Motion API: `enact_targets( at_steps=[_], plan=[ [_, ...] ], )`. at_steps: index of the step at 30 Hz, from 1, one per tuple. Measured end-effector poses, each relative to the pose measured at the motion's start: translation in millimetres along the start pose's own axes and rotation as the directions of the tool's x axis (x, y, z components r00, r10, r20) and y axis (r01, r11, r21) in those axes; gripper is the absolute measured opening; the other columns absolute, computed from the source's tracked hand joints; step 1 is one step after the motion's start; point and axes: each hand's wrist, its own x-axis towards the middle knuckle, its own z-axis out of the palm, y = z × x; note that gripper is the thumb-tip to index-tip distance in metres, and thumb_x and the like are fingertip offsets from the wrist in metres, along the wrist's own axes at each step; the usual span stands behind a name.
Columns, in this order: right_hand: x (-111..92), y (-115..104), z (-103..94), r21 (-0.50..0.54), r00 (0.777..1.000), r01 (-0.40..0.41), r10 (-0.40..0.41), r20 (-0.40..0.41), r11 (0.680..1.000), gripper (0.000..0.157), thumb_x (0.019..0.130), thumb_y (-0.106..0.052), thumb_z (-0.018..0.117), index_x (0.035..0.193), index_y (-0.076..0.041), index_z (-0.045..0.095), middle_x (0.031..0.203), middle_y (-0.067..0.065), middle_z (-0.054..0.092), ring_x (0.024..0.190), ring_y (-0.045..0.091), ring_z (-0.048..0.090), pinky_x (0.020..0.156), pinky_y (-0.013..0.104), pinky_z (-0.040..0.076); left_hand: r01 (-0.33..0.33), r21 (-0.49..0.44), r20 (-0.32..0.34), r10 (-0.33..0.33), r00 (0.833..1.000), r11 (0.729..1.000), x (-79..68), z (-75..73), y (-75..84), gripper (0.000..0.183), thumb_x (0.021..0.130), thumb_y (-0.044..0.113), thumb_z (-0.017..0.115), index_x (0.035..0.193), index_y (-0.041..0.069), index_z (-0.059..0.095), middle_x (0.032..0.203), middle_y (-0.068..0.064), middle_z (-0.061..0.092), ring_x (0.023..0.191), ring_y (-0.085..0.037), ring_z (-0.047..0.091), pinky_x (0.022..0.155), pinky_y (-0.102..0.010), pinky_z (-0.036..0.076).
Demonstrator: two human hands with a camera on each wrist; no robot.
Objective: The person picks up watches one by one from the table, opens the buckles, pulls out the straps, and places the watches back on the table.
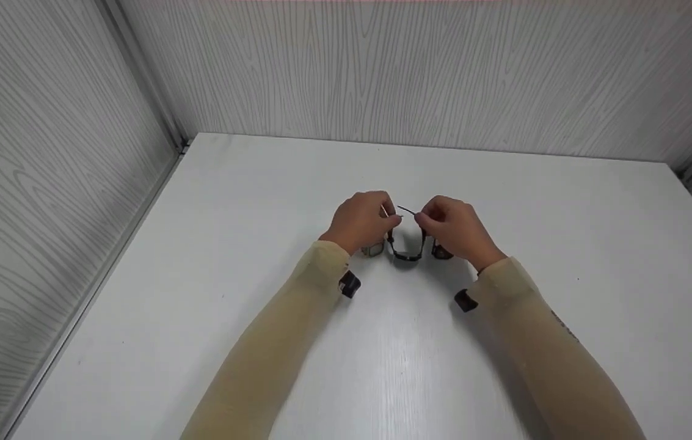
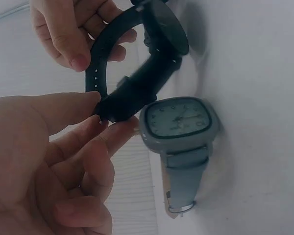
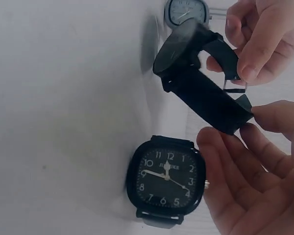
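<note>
A black wristwatch [image 1: 407, 257] is held between both hands, its strap bent up in a loop with the two ends apart. My left hand [image 1: 363, 219] pinches the strap half with the metal buckle [image 3: 235, 87] between thumb and fingers. The holed strap half [image 2: 95, 73] is pinched near its end by my right hand [image 1: 455, 229]. Beside the left hand stands a grey-green watch [image 2: 179, 125] with a rounded square face. Close to the right hand's fingers is a black square-faced watch [image 3: 166, 178] with white numerals.
All three watches are on a white table [image 1: 400, 366]. Behind it rises a wood-grain panel [image 1: 352, 73], with another panel [image 1: 28, 214] along the left side. A black wrist strap piece [image 1: 349, 284] shows under the left sleeve, another [image 1: 465, 300] under the right.
</note>
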Motion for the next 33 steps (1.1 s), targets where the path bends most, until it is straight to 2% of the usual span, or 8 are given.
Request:
enact_targets(
  at_steps=[5, 9, 14, 18, 22, 25, 28, 33],
  plan=[
    [10, 3, 1.8, -0.012, 0.999, -0.052, 0.052, -0.002, 0.999, 0.022, 0.104, -0.030, 0.062, 0.100, -0.009, 0.070, 0.093, 0.007, 0.071, 0.075, 0.021, 0.057, 0.065, 0.035, 0.050, 0.027, 0.038, 0.012, -0.027, 1.000, 0.999, 9.3, 4.4, -4.4, 0.026, 0.101, 0.038, 0.066, 0.110, 0.015, 0.072, 0.110, 0.002, 0.070, 0.096, -0.016, 0.064, 0.085, -0.035, 0.053],
    [14, 7, 3.9, -0.040, 0.997, -0.077, 0.078, 0.014, 0.996, 0.023, 0.104, -0.030, 0.062, 0.100, -0.009, 0.070, 0.095, 0.007, 0.071, 0.075, 0.020, 0.057, 0.066, 0.034, 0.049, 0.059, -0.007, 0.002, -0.059, 0.998, 0.998, 12.0, 6.0, -7.4, 0.026, 0.101, 0.038, 0.067, 0.112, 0.015, 0.072, 0.110, 0.002, 0.071, 0.098, -0.015, 0.064, 0.086, -0.035, 0.053],
    [12, 12, 2.7, -0.024, 0.997, -0.073, 0.072, -0.024, 0.997, 0.024, 0.104, -0.032, 0.060, 0.102, -0.010, 0.070, 0.098, 0.010, 0.071, 0.078, 0.021, 0.059, 0.071, 0.036, 0.049, 0.044, -0.064, -0.011, -0.045, 0.999, 0.997, 7.9, 2.7, -9.3, 0.025, 0.103, 0.036, 0.064, 0.115, 0.016, 0.071, 0.111, 0.001, 0.071, 0.100, -0.014, 0.066, 0.088, -0.035, 0.053],
    [0, 16, -5.1, 0.039, 0.994, 0.000, 0.004, -0.108, 0.999, 0.023, 0.105, -0.029, 0.058, 0.104, -0.009, 0.070, 0.104, 0.013, 0.074, 0.084, 0.021, 0.061, 0.074, 0.035, 0.049, -0.008, -0.115, -0.040, 0.003, 0.999, 0.993, -5.2, -7.5, -7.7, 0.025, 0.104, 0.037, 0.062, 0.116, 0.017, 0.070, 0.111, 0.002, 0.070, 0.101, -0.015, 0.064, 0.090, -0.037, 0.052],
    [-27, 10, -23.0, 0.039, 0.975, 0.116, -0.106, -0.196, 0.993, 0.021, 0.106, -0.025, 0.059, 0.106, -0.007, 0.070, 0.101, 0.012, 0.074, 0.085, 0.021, 0.067, 0.073, 0.030, 0.050, -0.080, -0.183, -0.105, 0.061, 0.993, 0.980, -32.6, -28.6, -2.0, 0.025, 0.103, 0.037, 0.062, 0.119, 0.019, 0.070, 0.108, 0.003, 0.071, 0.097, -0.015, 0.064, 0.085, -0.037, 0.052],
    [-50, -3, -37.9, -0.003, 0.940, 0.208, -0.201, -0.275, 0.978, 0.017, 0.105, -0.020, 0.061, 0.106, -0.006, 0.070, 0.096, 0.007, 0.074, 0.083, 0.016, 0.068, 0.073, 0.022, 0.050, -0.150, -0.197, -0.187, 0.113, 0.976, 0.969, -56.1, -48.5, 2.3, 0.026, 0.104, 0.036, 0.062, 0.121, 0.019, 0.069, 0.105, 0.005, 0.072, 0.090, -0.013, 0.065, 0.080, -0.036, 0.053],
    [-69, -15, -49.1, -0.037, 0.903, 0.278, -0.275, -0.331, 0.960, 0.012, 0.103, -0.013, 0.062, 0.105, -0.004, 0.071, 0.095, 0.003, 0.073, 0.083, 0.012, 0.066, 0.075, 0.018, 0.050, -0.212, -0.157, -0.286, 0.161, 0.945, 0.965, -72.8, -65.2, 6.2, 0.024, 0.103, 0.032, 0.063, 0.121, 0.017, 0.069, 0.101, 0.005, 0.073, 0.085, -0.012, 0.064, 0.075, -0.034, 0.051],
    [-86, -20, -61.6, -0.129, 0.863, 0.321, -0.346, -0.367, 0.938, 0.008, 0.101, -0.007, 0.064, 0.106, -0.006, 0.071, 0.097, -0.001, 0.071, 0.084, 0.009, 0.063, 0.069, 0.019, 0.049, -0.272, -0.040, -0.374, 0.238, 0.896, 0.961, -82.0, -78.1, 9.8, 0.022, 0.102, 0.026, 0.062, 0.120, 0.015, 0.068, 0.095, 0.005, 0.073, 0.081, -0.011, 0.064, 0.071, -0.033, 0.050]
  ],
)
